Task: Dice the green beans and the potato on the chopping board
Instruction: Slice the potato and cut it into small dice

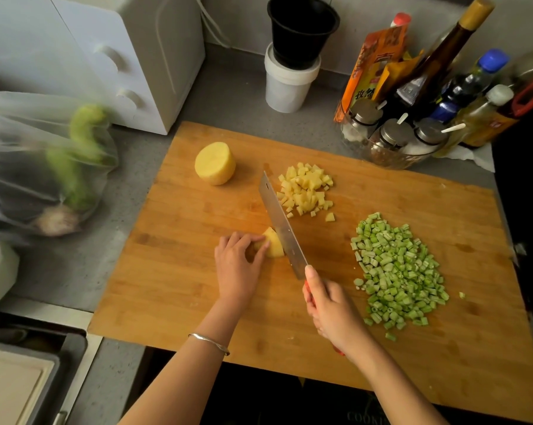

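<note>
The fingers (249, 240) of the left hand (236, 268) are curled over a potato chunk (274, 245), pinching it down. The right hand (331, 308) has its fingers clamped round the red handle of the cleaver (282, 228), with the forefinger laid along the spine.

Under both hands lies the chopping board (173, 286). Its near edge seems to overhang the tabletop (228, 93), so a hard chop there might rock it.

The diced green beans (397, 271) lie just right of the right hand. A wide swing of that wrist could sweep pieces off the board.

The cleaver's blade stands against the chunk, very near the left fingertips. This is the main danger: the chunk is small and likely wet, and if it slips the blade could meet a finger.

Beyond the left fingers lie the potato dice (305, 188) and the uncut potato half (215, 163), which rests apart on its flat face.
</note>
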The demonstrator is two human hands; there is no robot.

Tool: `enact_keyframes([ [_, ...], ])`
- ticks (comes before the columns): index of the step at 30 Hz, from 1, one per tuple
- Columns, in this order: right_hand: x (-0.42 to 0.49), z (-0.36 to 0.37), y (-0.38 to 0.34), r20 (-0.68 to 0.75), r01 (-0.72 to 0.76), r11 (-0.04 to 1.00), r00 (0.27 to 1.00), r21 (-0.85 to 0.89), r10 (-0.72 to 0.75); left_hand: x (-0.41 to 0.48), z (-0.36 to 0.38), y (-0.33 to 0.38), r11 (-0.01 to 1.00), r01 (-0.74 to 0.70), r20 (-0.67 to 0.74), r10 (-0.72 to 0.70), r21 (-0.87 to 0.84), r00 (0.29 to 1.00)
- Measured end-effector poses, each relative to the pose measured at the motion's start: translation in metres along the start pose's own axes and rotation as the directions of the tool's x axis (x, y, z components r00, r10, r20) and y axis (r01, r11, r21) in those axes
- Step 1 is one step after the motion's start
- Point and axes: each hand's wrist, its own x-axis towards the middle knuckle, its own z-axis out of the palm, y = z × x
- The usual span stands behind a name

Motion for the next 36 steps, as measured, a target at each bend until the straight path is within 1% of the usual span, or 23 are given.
enact_keyframes([
  [6, 0.005, 0.006, -0.003, 0.006, -0.007, 1.0, 1.0, 0.017, 0.007, -0.001, 0.001, 0.0, 1.0, -0.011, -0.012, 0.011, -0.007, 1.0],
  [8, 0.007, 0.006, -0.003, 0.012, -0.019, 1.0, 1.0, 0.008, 0.019, -0.003, 0.0, -0.003, 0.999, -0.045, -0.017, 0.045, -0.016, 0.999],
  [10, 0.007, 0.005, -0.002, 0.014, -0.021, 1.0, 1.0, -0.019, 0.021, -0.004, -0.003, -0.007, 0.99, -0.142, 0.001, 0.142, -0.02, 0.99],
  [13, 0.007, 0.005, -0.003, 0.007, -0.02, 0.999, 1.0, -0.038, 0.02, -0.007, -0.008, -0.019, 0.926, -0.374, 0.079, 0.37, 0.048, 0.926],
  [15, 0.007, 0.005, -0.003, 0.001, -0.02, 0.999, 1.0, -0.047, 0.02, -0.009, -0.01, -0.024, 0.886, -0.454, 0.121, 0.442, 0.092, 0.889],
  [17, 0.007, 0.006, -0.003, -0.002, -0.019, 0.999, 1.0, -0.043, 0.019, -0.01, -0.012, -0.025, 0.858, -0.493, 0.146, 0.474, 0.146, 0.868],
  [20, 0.007, 0.008, -0.002, 0.004, -0.025, 0.999, 1.0, -0.032, 0.025, -0.012, -0.017, -0.025, 0.835, -0.512, 0.197, 0.477, 0.202, 0.856],
  [34, 0.019, 0.014, 0.001, 0.006, -0.062, 0.995, 0.998, -0.077, 0.063, -0.012, -0.018, -0.025, 0.862, -0.475, 0.273, 0.421, 0.178, 0.865],
  [36, 0.018, 0.015, 0.005, 0.005, -0.086, 0.993, 0.996, -0.077, 0.087, -0.013, -0.018, -0.025, 0.866, -0.468, 0.286, 0.41, 0.174, 0.866],
])
